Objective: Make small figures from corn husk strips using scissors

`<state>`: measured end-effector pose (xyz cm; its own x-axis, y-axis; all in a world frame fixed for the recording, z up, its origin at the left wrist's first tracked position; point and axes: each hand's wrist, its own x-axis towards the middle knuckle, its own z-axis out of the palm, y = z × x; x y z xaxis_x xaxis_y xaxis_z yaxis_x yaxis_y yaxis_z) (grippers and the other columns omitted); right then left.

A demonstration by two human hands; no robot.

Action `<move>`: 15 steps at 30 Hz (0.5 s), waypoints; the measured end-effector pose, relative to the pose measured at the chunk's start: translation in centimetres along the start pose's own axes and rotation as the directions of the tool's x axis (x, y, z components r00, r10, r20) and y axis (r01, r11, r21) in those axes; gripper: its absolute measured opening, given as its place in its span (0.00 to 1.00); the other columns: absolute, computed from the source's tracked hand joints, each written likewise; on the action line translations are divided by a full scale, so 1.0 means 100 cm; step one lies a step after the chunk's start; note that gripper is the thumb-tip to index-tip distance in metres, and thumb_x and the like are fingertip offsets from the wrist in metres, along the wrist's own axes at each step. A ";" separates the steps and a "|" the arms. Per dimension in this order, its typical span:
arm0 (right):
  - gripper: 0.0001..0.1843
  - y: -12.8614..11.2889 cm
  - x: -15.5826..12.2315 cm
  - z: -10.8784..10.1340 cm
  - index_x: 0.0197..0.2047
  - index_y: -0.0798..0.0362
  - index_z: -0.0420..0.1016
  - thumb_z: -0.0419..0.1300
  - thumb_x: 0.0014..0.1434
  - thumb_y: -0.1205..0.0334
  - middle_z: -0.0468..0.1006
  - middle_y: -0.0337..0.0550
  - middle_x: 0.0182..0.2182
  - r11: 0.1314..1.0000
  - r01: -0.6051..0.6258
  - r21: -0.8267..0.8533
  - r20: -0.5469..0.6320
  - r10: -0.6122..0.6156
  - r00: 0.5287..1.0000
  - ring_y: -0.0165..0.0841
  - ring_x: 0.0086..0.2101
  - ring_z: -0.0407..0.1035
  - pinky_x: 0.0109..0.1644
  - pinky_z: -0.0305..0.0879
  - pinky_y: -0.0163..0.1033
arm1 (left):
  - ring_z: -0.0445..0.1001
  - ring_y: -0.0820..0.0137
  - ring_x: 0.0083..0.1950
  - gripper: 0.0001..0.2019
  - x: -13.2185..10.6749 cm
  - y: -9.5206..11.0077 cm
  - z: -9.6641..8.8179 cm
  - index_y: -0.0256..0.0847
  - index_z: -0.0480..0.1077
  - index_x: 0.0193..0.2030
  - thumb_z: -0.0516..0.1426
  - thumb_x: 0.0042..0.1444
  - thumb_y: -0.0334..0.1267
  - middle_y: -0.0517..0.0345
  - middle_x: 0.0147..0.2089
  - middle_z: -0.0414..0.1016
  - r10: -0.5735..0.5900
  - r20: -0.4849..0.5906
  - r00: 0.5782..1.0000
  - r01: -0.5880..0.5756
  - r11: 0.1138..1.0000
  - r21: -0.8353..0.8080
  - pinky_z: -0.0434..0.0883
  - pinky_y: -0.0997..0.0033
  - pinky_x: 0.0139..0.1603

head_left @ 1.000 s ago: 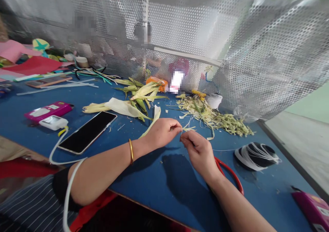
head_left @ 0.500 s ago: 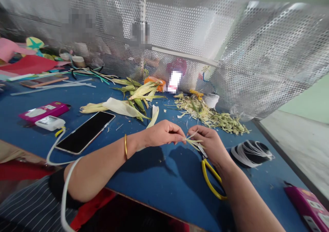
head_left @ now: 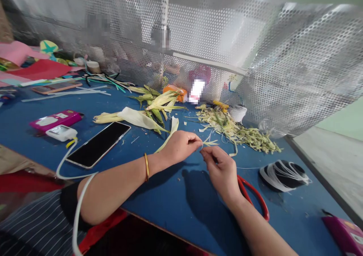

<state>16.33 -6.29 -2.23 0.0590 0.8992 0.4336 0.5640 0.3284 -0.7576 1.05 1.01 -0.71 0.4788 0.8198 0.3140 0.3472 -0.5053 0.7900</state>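
Note:
My left hand point(head_left: 181, 146) is closed in a pinch on a thin pale strip of corn husk point(head_left: 209, 143), just above the blue table point(head_left: 176, 199). A long husk strip point(head_left: 169, 133) trails back under this hand. My right hand point(head_left: 222, 169) is closed too, its fingertips pinched right below the left hand's fingertips; what it pinches is too fine to name. A thin white thread point(head_left: 246, 168) runs from there toward a black spool of white thread point(head_left: 283, 171). Red scissor handles point(head_left: 256, 201) lie under my right wrist.
Corn husks point(head_left: 154, 104) and a heap of shredded husk point(head_left: 238, 131) lie behind the hands. A black phone point(head_left: 99, 144), a white charger point(head_left: 61, 132) with its cable and a pink case point(head_left: 55, 120) lie at the left. A perforated metal screen point(head_left: 283, 67) walls the back.
My right hand has drawn back left and toward me, from beside the spool to just under the left fingertips. Yellow scissor handles showed below it before; red handles show now.

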 end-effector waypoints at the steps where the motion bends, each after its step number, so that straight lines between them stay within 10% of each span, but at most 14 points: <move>1: 0.10 0.000 0.000 -0.001 0.32 0.51 0.73 0.54 0.63 0.62 0.72 0.40 0.28 0.999 0.049 -0.019 0.013 -0.049 0.999 0.32 0.29 0.65 0.34 0.60 0.36 | 0.74 0.71 0.33 0.08 -0.001 0.000 0.001 0.38 0.78 0.33 0.57 0.57 0.36 0.58 0.31 0.79 0.013 0.001 1.000 -0.013 1.000 0.016 0.65 0.75 0.33; 15: 0.11 0.005 0.012 -0.020 0.28 0.51 0.68 0.54 0.63 0.66 0.68 0.37 0.25 0.988 0.110 -0.112 0.077 -0.102 0.992 0.31 0.28 0.63 0.33 0.58 0.35 | 0.74 0.68 0.37 0.11 -0.006 0.001 0.007 0.37 0.76 0.35 0.53 0.62 0.35 0.53 0.34 0.78 0.263 0.104 0.959 -0.283 0.871 0.402 0.65 0.72 0.37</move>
<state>18.30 -5.63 -1.08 -0.0621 0.8806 0.4698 0.6555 0.3909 -0.6461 1.32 0.32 -1.20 0.6344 0.6253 0.4544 0.4913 -0.7801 0.3874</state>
